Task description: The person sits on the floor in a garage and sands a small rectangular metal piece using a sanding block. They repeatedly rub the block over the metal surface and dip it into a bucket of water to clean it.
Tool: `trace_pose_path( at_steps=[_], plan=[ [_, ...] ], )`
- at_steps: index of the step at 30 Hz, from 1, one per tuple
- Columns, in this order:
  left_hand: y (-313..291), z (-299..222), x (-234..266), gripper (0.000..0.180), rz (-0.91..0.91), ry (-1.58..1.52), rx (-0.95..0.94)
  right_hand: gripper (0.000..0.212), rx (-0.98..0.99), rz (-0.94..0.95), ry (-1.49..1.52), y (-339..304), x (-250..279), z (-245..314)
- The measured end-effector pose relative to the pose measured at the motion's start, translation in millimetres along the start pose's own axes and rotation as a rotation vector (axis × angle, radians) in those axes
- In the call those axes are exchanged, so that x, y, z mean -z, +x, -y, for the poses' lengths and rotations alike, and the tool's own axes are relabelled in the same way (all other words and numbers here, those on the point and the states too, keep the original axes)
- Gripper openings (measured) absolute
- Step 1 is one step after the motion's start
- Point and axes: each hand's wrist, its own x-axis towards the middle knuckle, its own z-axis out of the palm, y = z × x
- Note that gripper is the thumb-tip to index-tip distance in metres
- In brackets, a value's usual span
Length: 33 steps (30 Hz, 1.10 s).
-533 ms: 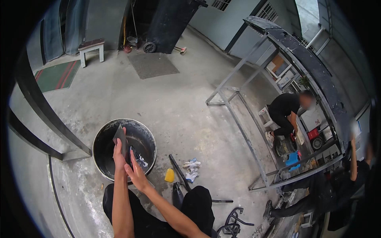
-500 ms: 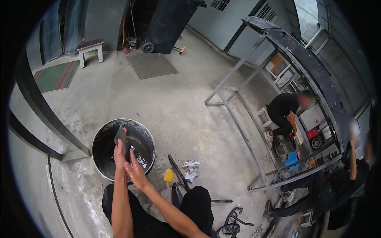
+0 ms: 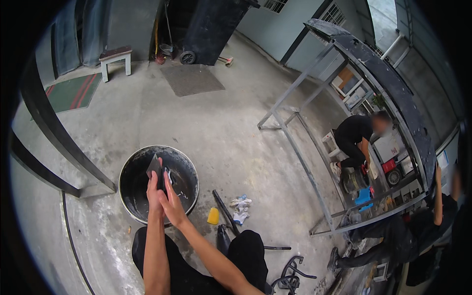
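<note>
Over the black drum (image 3: 125,199), my left hand (image 3: 154,189) is closed on a flat dark grey piece with a pointed upper corner (image 3: 154,165). Its exact kind cannot be made out. My right hand (image 3: 172,206) is pressed against the right side of this piece, fingers together and pointing away from me, thumb by the left hand. Small white and bluish scraps (image 3: 169,173) show down in the drum beside my right fingers; my hand hides part of them. The drum stands on the floor in front of my knees.
Right of the drum lie a yellow block (image 3: 213,216), a black bar (image 3: 225,210) and crumpled white gloves (image 3: 241,209). Black curved metal parts (image 3: 290,275) lie near my right knee. A metal frame (image 3: 305,169) rises at right, with two people beyond. Dark posts (image 3: 59,137) stand left.
My right hand has moved up along the piece and lies closer against it, covering more of the white scraps. The whole view has shifted slightly, so everything sits farther right.
</note>
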Motion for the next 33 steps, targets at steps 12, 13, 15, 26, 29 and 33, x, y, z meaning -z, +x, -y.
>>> trace_pose_path(
  at_steps=[12, 13, 15, 26, 29, 33],
  plan=[
    [5, -17, 3, 0.052, 0.002, 0.033, -0.058, 0.086, -0.074, 0.024, 0.002, -13, -8, -15],
    [4, -19, 1, 0.052, 0.024, 0.07, -0.058, 0.086, -0.109, 0.027, 0.002, -16, -7, -19],
    [4, -13, 10, 0.052, 0.018, 0.094, -0.072, 0.087, -0.003, 0.01, 0.081, 8, -10, 6],
    [-4, -5, -8, 0.05, 0.165, -0.151, -0.163, 0.093, 0.093, 0.06, -0.022, 16, 3, 21],
    [0, -12, -6, 0.054, 0.098, -0.335, -0.149, 0.094, 0.074, 0.058, -0.126, -11, 4, 4],
    [-2, -15, -13, 0.056, 0.167, -0.316, -0.151, 0.094, -0.026, 0.028, -0.12, -21, 13, 9]
  ],
)
